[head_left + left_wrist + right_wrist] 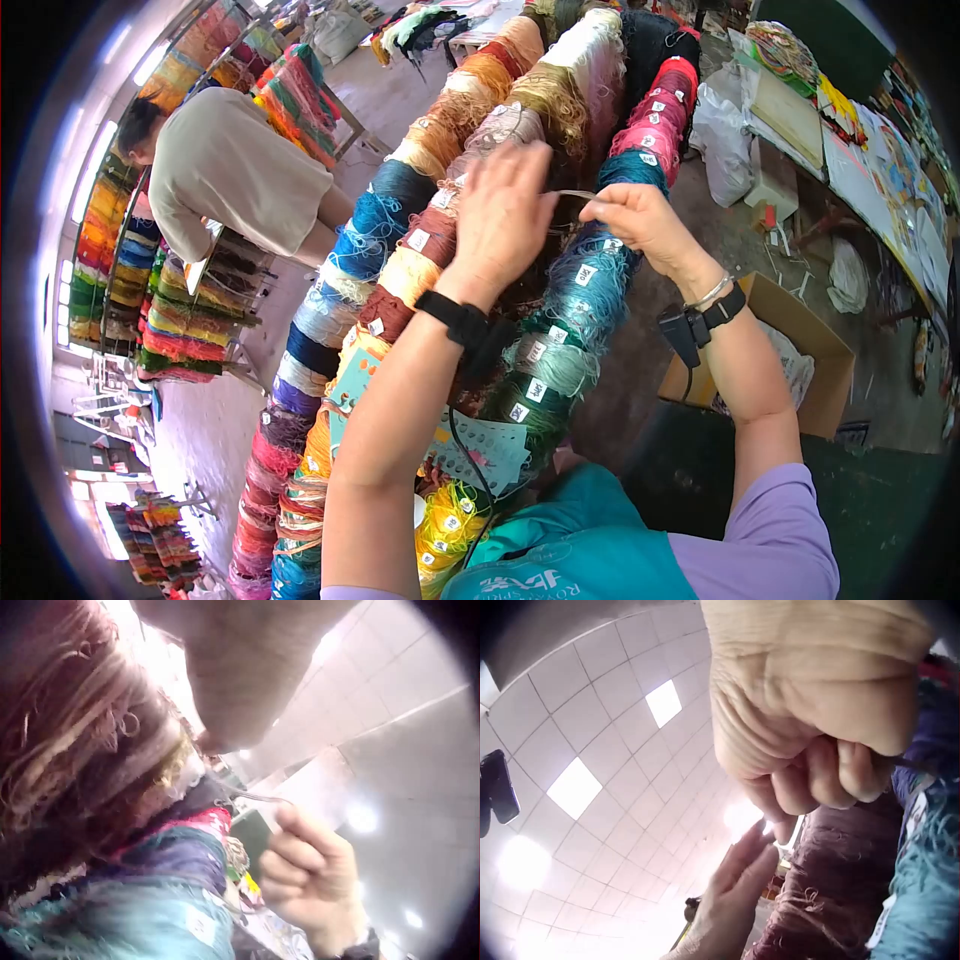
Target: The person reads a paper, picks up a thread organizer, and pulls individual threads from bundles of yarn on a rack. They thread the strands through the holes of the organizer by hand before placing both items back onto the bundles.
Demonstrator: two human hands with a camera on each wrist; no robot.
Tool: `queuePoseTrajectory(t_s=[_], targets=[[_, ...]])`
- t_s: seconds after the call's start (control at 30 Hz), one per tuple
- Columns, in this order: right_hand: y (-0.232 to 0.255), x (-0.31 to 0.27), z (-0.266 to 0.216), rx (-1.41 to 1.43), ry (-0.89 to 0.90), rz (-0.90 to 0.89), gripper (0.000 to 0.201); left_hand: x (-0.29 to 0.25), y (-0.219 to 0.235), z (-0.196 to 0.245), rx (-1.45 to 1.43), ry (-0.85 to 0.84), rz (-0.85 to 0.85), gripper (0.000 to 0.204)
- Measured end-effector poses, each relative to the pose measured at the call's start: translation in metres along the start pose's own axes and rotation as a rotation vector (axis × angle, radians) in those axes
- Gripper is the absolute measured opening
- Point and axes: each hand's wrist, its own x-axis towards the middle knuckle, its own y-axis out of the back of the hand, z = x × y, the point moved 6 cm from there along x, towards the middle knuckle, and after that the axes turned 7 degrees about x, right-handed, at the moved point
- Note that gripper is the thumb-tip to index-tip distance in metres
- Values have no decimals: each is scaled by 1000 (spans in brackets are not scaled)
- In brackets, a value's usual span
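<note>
In the head view my right hand [645, 225] pinches a thin pale strand [572, 193] between thumb and fingertips, its other fingers curled. The strand crosses the gap towards my left hand [503, 215], which is blurred, with its fingers extended over the middle row of yarn [432, 222]. Whether the left thumb touches the strand cannot be told. In the left wrist view the strand [259, 797] meets the fingertips of the curled right hand [311, 881]. The right wrist view has the right hand [810, 697] close up and the left hand [731, 907] with fingers nearly straight.
Long rows of coloured yarn bundles with number tags [585, 274] run away from the body. Colour sample cards [480, 445] lie across them. A cardboard box [825, 375] stands at right, beside a crowded table [880, 190]. Another person [235, 165] bends near yarn racks at left.
</note>
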Motion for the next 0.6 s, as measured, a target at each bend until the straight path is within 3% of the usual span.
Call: queuePoseTrajectory(t_s=[0.03, 0.07, 0.13, 0.27, 0.37, 0.43, 0.53, 0.6], targets=[[0, -6, -8, 74, 26, 15, 20, -2, -6, -14, 120, 94, 16, 60], [4, -9, -11, 151, 11, -7, 22, -3, -18, -33, 193, 166, -116, 73], [20, -15, -13, 269, 14, -48, 25, -10, -29, -56, 241, 115, -189, 71], [85, -42, -21, 435, 116, 134, 21, -13, -35, -61, 221, 98, -199, 71], [192, -87, -36, 635, 226, 480, 20, -14, -38, -64, 226, 105, -208, 71], [304, -135, -46, 659, 337, 575, 21, -14, -36, -62, 226, 111, -220, 72], [441, -233, -65, 568, 485, 909, 21, -14, -36, -62, 232, 118, -235, 73], [466, -260, -87, 417, 493, 1024, 24, -15, -37, -62, 233, 126, -245, 74]])
